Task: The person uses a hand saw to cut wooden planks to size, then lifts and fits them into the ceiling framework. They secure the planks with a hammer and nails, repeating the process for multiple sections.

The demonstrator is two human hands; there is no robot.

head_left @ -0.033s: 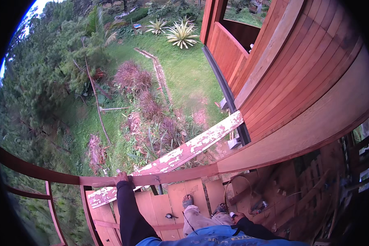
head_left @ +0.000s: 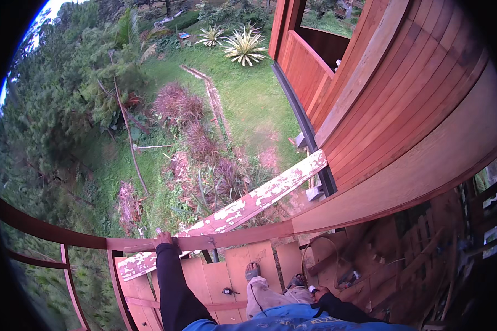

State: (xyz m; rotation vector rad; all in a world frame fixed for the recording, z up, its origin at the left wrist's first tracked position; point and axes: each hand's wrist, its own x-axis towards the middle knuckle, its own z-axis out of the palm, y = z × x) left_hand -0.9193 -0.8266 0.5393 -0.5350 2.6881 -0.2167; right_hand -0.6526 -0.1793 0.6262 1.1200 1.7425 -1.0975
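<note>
My left hand (head_left: 163,238) is closed over the top of the curved wooden railing (head_left: 243,234), arm stretched forward. Beside its wrist a short brown wooden stick (head_left: 139,249), perhaps a tool handle, lies along the rail. A long board with flaking white paint (head_left: 243,209) slants under the railing from the deck to the dark beam by the wall. Low beside my leg, my right hand (head_left: 320,293) is curled round something small with a white end (head_left: 313,288); the rest of it is hidden.
My sandalled feet (head_left: 252,270) stand on wooden deck planks (head_left: 215,276) with gaps. A round black object (head_left: 228,291) lies on them. Scattered tools and offcuts (head_left: 348,278) are at right. A red plank wall (head_left: 392,105) rises at right; grass (head_left: 254,105) lies far below.
</note>
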